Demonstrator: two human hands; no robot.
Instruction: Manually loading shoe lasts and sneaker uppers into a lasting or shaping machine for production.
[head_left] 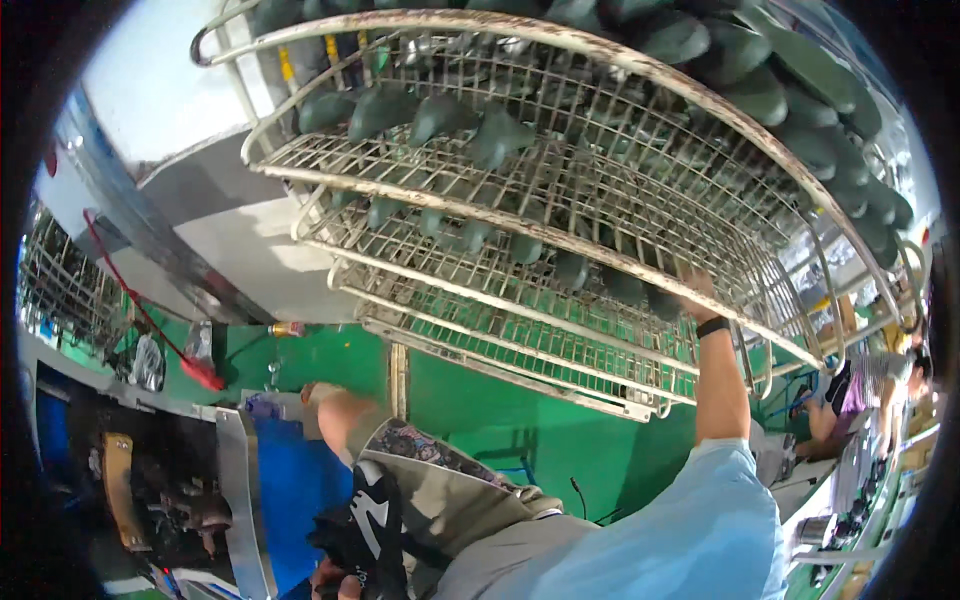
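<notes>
A tiered, cream-coloured wire rack (480, 195) with worn paint stands in front of me. Dark green shoe lasts (440, 118) line its shelves. My right hand (694, 288), with a black band at the wrist, reaches into a middle tier. It is right beside a dark green last (662, 302); wires and blur hide its fingers, so I cannot tell whether it grips that last. Low in the view, my left hand (335, 580) is closed on a black shoe (372, 515) with white markings. The shoe covers part of that hand.
Many more lasts (755, 95) crowd the rack's top. At left stands a machine with a blue panel (295, 500) and a curved tan part (122, 490). A red cord (130, 295) hangs near a metal post. Another person (850, 400) is at the far right, near a bench.
</notes>
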